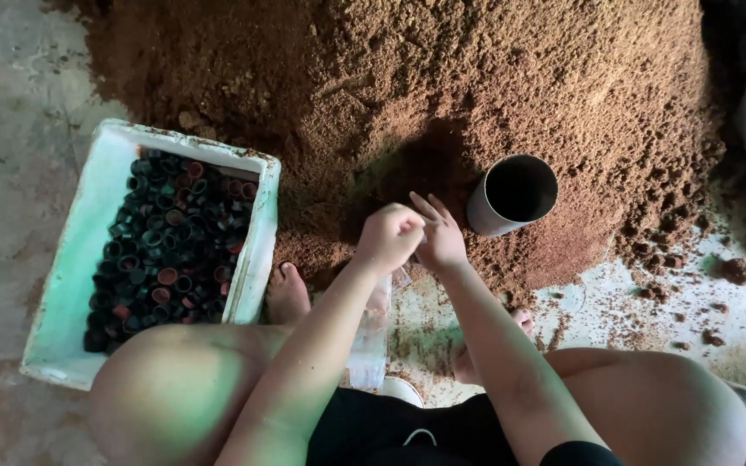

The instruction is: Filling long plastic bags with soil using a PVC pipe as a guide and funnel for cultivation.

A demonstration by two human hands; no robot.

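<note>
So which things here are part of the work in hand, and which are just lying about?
In use:
left hand and right hand, together over a clear plastic bag
brown soil heap
grey tube

Lying about:
white box of dark caps
loose clods

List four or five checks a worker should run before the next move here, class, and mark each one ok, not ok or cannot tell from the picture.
1. Both hands free of the pile: ok. The left hand and right hand meet above the floor in front of the brown pile.
2. What the hands hold: cannot tell; the left is curled, and a clear plastic bag hangs below.
3. Grey tube within reach, mouth open: ok; it is tilted against the pile.
4. White box stocked with small dark rings: ok.
5. Bare feet clear of the soil: not ok; they touch its edge.
</note>
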